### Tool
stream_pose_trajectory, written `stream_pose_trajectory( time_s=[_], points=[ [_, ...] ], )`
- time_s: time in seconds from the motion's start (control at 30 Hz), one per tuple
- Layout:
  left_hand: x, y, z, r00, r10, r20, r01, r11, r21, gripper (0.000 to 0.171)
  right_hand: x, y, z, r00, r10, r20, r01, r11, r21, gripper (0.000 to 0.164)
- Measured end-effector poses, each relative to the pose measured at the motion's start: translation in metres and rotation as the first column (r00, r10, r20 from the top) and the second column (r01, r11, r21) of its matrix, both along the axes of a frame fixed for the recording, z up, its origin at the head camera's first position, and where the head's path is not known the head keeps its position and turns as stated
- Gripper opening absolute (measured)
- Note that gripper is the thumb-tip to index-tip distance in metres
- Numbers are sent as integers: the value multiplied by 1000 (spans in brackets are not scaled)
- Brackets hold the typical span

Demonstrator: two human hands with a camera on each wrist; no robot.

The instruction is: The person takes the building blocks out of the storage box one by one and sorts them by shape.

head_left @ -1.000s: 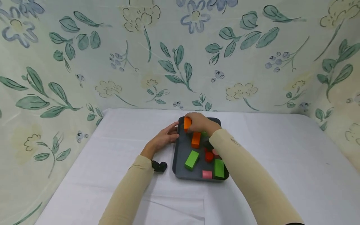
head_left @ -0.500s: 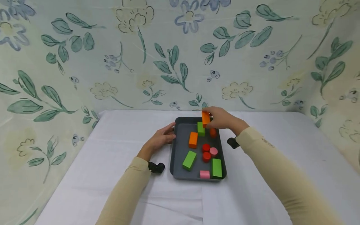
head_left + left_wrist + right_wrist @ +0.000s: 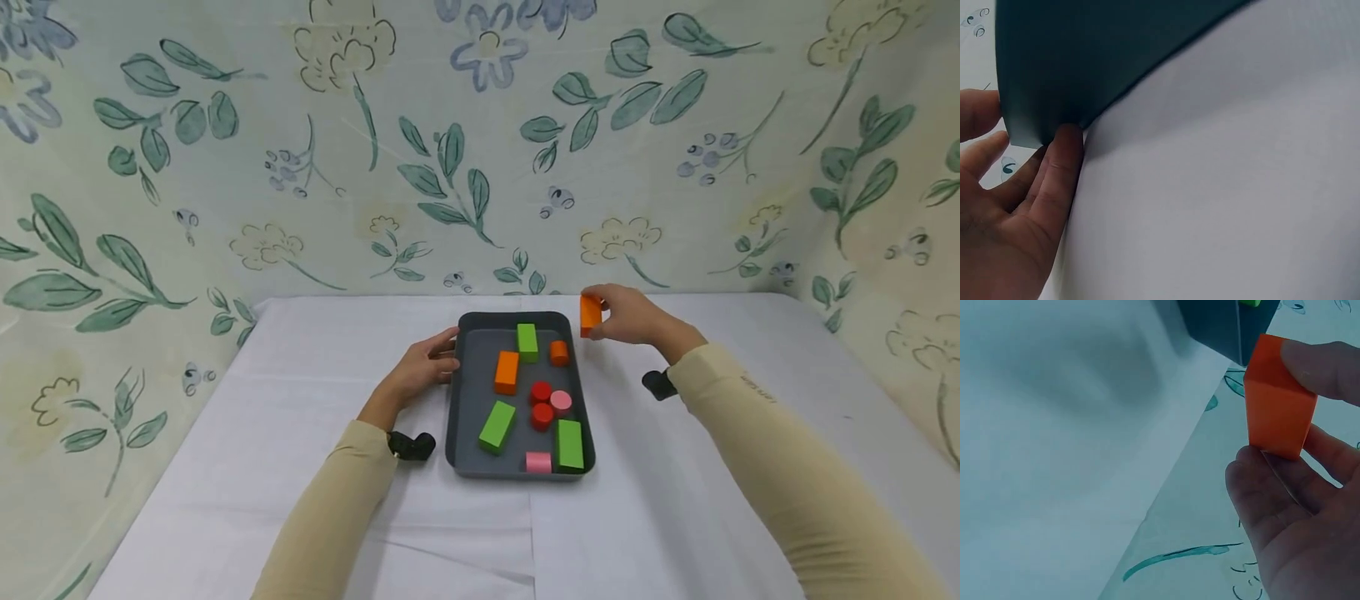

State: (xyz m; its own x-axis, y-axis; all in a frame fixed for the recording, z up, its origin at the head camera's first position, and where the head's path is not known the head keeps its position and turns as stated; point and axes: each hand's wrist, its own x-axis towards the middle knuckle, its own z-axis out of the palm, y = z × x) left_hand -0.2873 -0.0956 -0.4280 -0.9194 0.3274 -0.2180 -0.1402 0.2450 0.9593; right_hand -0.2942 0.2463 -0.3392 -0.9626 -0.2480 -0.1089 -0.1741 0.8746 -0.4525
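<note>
Between the thumb and fingers of my right hand is an orange rectangular block, held in the air just beyond the tray's far right corner. The right wrist view shows this orange block pinched, with the tray wall behind it. My left hand rests its loosely extended fingers against the left outer side of the dark grey tray. In the left wrist view its fingertips touch the tray near a corner.
Inside the tray lie another orange block, green blocks, an orange cylinder, red cylinders and pink cylinders. A white cloth covers the table; a floral curtain hangs behind.
My right hand has carried the orange block from the tray's far left corner rightward, past its right wall. My left hand stays at the tray's left side.
</note>
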Motion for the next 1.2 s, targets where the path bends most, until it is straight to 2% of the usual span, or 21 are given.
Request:
stream_pose_trajectory(
  time_s=[0.4, 0.7, 0.87, 1.2],
  points=[
    [1, -5, 1, 1000, -5, -11, 5, 1000, 6, 71, -5, 12, -24, 991, -73, 114, 74, 997, -6, 65],
    [0, -12, 2, 1000, -18, -7, 18, 1000, 4, 70, -8, 6, -33, 987, -70, 144, 74, 997, -23, 67],
    [-1, -17, -1, 1000, -16, 3, 16, 1000, 4, 70, -10, 1, -39, 985, -59, 163, 62, 998, -16, 67],
    [-5, -11, -6, 998, -58, 35, 57, 998, 41, 69, -7, 3, -46, 975, -81, 207, 87, 996, -19, 70]
  ],
)
